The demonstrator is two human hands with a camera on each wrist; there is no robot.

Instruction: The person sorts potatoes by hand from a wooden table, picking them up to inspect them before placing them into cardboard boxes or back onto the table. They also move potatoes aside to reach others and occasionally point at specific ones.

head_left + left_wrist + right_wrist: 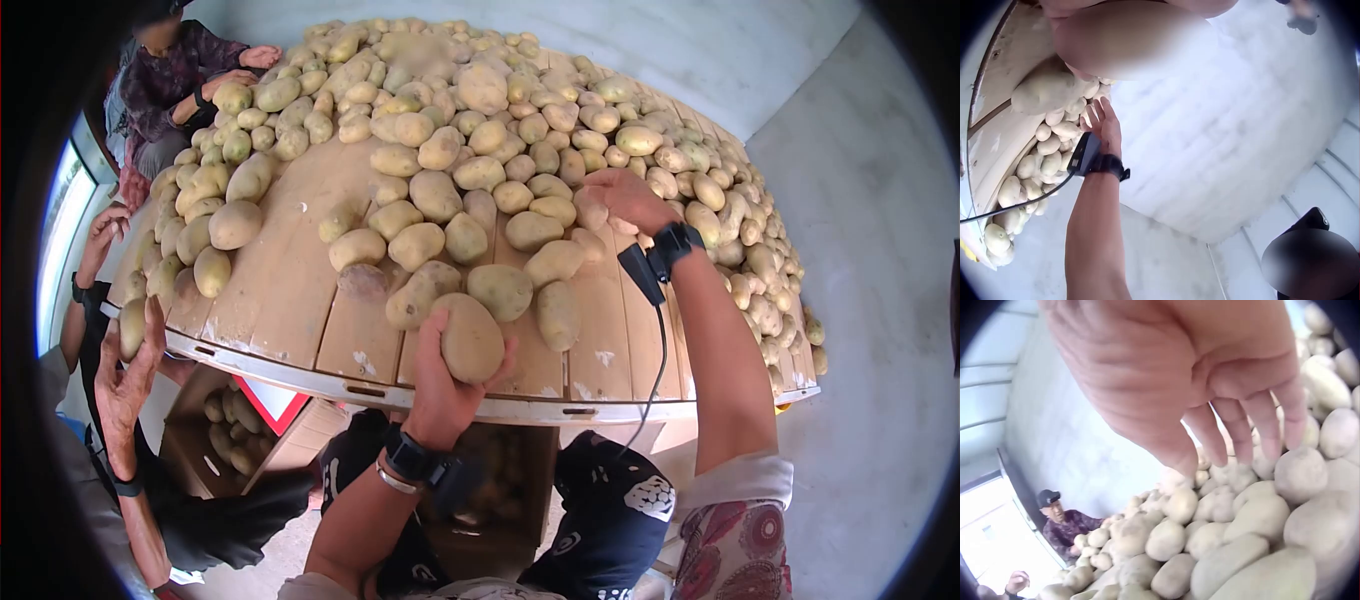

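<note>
A round wooden table (290, 300) carries a big heap of pale yellow potatoes (480, 110). At the near edge my left hand (445, 385) grips one large potato (470, 338) from below, fingers curled round it; in the left wrist view this potato (1044, 87) sits under the blurred palm. My right hand (620, 197) reaches over the potatoes on the right side of the heap. In the right wrist view its fingers (1235, 425) hang straight and loose above the potatoes (1260, 515) and hold nothing.
A person in a patterned top (165, 80) stands at the far left with hands on the heap. Another person's hand (125, 385) is raised at the table's left edge by a potato (132, 327). A box of potatoes (225, 440) sits under the table. Grey walls lie beyond.
</note>
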